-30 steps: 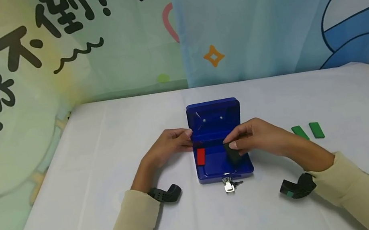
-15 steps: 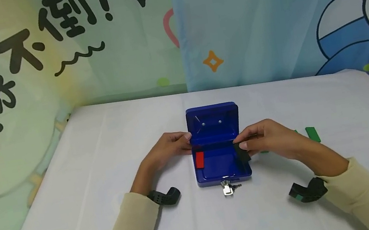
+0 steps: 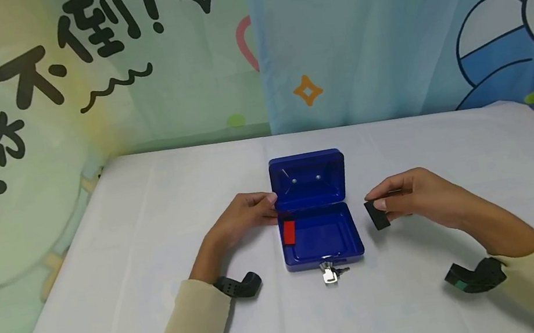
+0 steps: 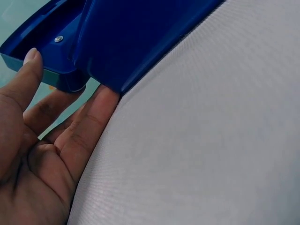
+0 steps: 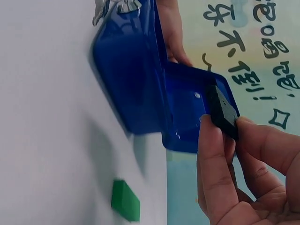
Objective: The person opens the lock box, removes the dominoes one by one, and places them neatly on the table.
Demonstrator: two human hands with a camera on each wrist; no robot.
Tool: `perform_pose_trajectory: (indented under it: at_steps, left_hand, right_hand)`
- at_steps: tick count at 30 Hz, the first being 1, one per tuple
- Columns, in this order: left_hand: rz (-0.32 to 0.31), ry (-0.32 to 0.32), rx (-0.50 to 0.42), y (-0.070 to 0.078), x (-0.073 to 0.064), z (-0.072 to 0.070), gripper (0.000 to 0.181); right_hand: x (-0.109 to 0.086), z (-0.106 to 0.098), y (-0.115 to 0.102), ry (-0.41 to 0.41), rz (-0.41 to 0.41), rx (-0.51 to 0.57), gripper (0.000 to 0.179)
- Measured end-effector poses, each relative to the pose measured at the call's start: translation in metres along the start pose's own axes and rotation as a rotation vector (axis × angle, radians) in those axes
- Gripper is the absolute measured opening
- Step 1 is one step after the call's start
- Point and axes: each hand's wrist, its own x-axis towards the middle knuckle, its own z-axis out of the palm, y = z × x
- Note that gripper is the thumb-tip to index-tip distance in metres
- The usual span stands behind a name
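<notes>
A blue cash box (image 3: 322, 260) stands on the table with its lid (image 3: 309, 180) tilted back. My left hand (image 3: 245, 214) grips the lid's left edge; the left wrist view shows the thumb over the rim (image 4: 61, 77) and the other fingers behind. To the right of the box, my right hand (image 3: 426, 199) pinches a flat black block (image 3: 378, 215) between thumb and fingers, raised over the cloth. Inside the box, a red block (image 3: 289, 232) leans by the left wall. From the front hangs a key (image 3: 330, 275) in the lock.
A green block (image 5: 125, 200) lies on the white tablecloth (image 3: 376, 313) right of the box, hidden behind my right hand in the head view. Printed curtains (image 3: 355, 28) close off the table's back and left sides.
My right hand has lifted the black block out from over the box and carried it right, past the box's wall. The green blocks have become covered by it. My left hand keeps its place.
</notes>
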Motion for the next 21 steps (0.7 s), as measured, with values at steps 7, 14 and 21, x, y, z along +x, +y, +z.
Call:
perform_pose_trajectory:
  at_steps: [7, 14, 21]
  left_hand:
    - [-0.006, 0.008, 0.014, 0.0, -0.001, 0.001, 0.044]
    - [-0.011, 0.013, 0.02, -0.001, 0.0, 0.0, 0.046]
    - [-0.017, 0.023, 0.033, -0.001, 0.0, 0.001, 0.046]
  right_hand:
    - [-0.012, -0.02, 0.009, 0.067, 0.017, -0.053, 0.035]
    - [-0.021, -0.039, 0.024, 0.117, 0.027, -0.103, 0.038]
    - [-0.031, -0.057, 0.037, 0.171, 0.034, -0.12, 0.04]
